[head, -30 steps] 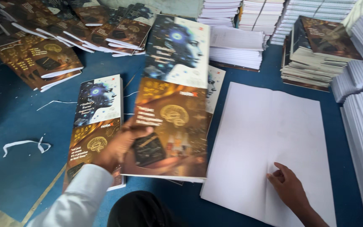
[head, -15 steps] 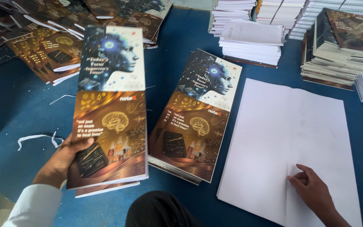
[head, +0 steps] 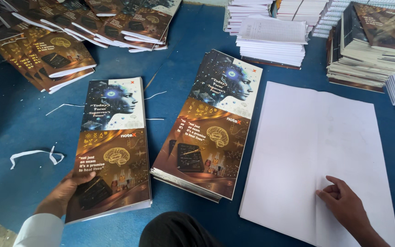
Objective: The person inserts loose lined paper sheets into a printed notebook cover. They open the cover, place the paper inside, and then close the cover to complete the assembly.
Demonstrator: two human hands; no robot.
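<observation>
Left hand [head: 67, 194] is gripping one printed cover sheet [head: 113, 146] by its lower corner, beside one stack of covers [head: 206, 128], while right hand [head: 346, 208], fingers loosely curled, is resting on one white paper stack [head: 316, 146] on blue counter [head: 5, 123].

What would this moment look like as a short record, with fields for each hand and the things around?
left hand: left hand grips the near corner of a printed cover sheet, which lies apart from the pile
right hand: right hand rests, fingers bent, on the blank white sheets
between them: stack of printed covers on the blue table
far left: fanned bound books
far right: stacks of white page blocks
loose bits: white paper strip on the table
</observation>
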